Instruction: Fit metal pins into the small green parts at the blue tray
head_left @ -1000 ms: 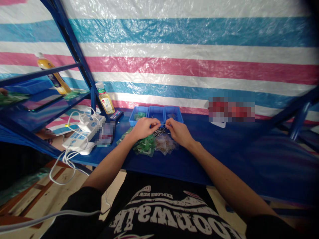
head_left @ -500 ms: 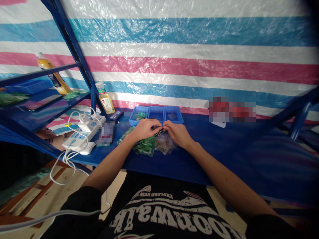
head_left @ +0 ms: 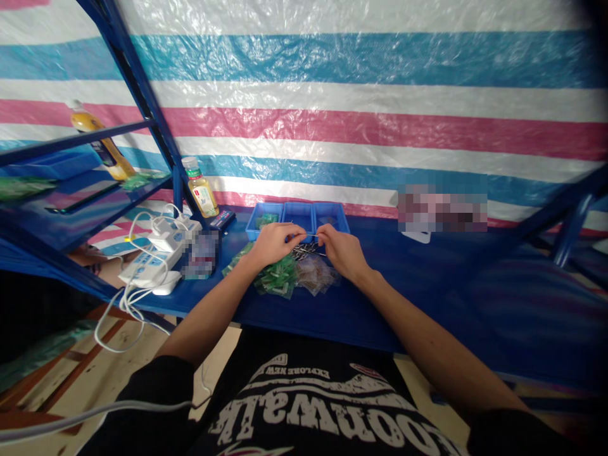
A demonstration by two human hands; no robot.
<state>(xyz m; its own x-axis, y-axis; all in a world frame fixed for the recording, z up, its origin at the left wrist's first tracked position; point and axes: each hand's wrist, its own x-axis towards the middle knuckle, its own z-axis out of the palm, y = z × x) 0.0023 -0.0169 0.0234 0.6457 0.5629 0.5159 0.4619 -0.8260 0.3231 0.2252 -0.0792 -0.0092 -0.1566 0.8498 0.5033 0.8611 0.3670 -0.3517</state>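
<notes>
The left hand (head_left: 274, 244) pinches a thin pin (head_left: 308, 236) lying crosswise, its long axis running to the right hand (head_left: 342, 251), whose closed fingers seem to hold the other end. Below them on the desk (head_left: 380, 297) lie green packets (head_left: 278, 277), a pin heap (head_left: 306, 252) and clear packets (head_left: 314, 274), with a blue tray (head_left: 298, 204) at the back edge.

The left hand (head_left: 274, 244) and right hand (head_left: 340, 251) have drawn slightly apart since half a second ago.
</notes>
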